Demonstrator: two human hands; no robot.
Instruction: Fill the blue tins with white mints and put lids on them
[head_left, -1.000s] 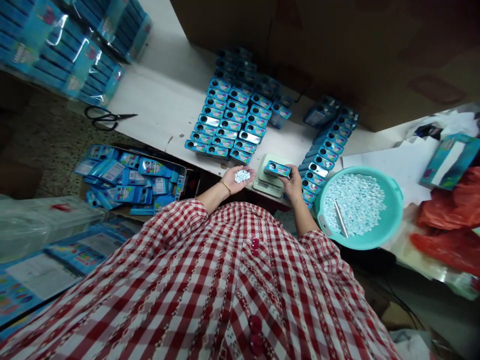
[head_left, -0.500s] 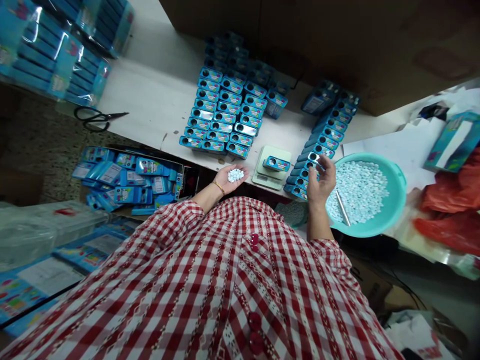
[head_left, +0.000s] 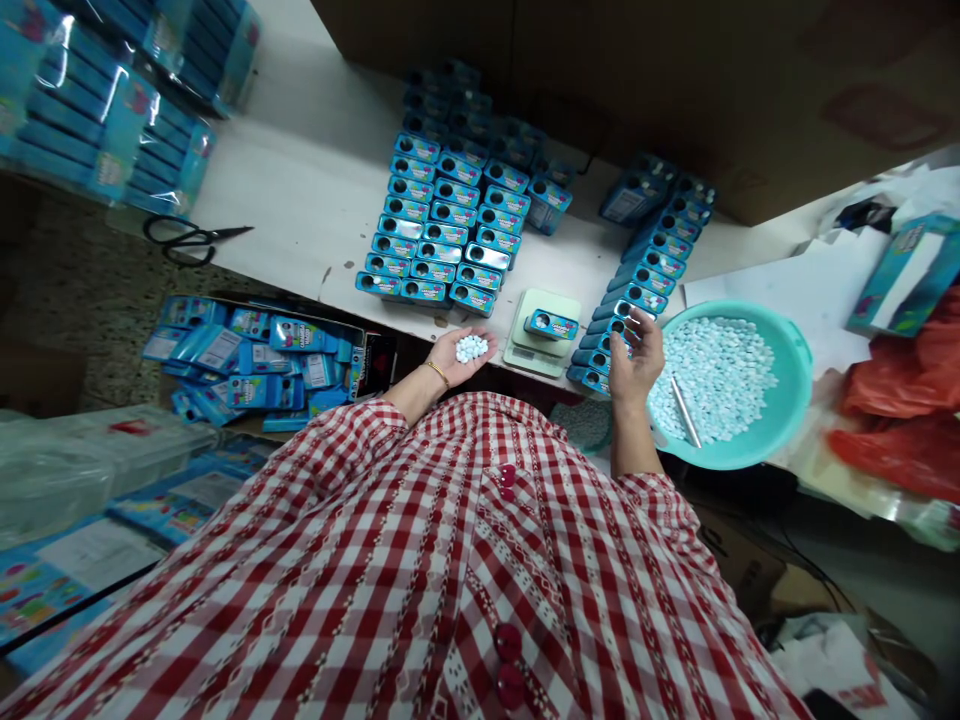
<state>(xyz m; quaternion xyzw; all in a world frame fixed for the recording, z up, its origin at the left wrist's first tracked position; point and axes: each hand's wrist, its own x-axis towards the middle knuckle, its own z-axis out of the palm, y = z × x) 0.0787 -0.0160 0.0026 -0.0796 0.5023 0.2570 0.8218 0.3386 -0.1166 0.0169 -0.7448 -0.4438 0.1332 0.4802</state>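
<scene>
Blue oblong box [head_left: 552,325], seemingly metal, gripped by right hand [head_left: 636,362] one second ago, now being borne by square pale-green plastic scale [head_left: 551,301] alone; weight likely being left undisturbed. Long axis being laid roughly parallel with scale's near edge, round hole being turned upward at left end. Right of scale, right hand being held open, apparently empty. Left of scale, round bluish-white pellets [head_left: 471,348] being cupped in open left hand [head_left: 459,365].
</scene>
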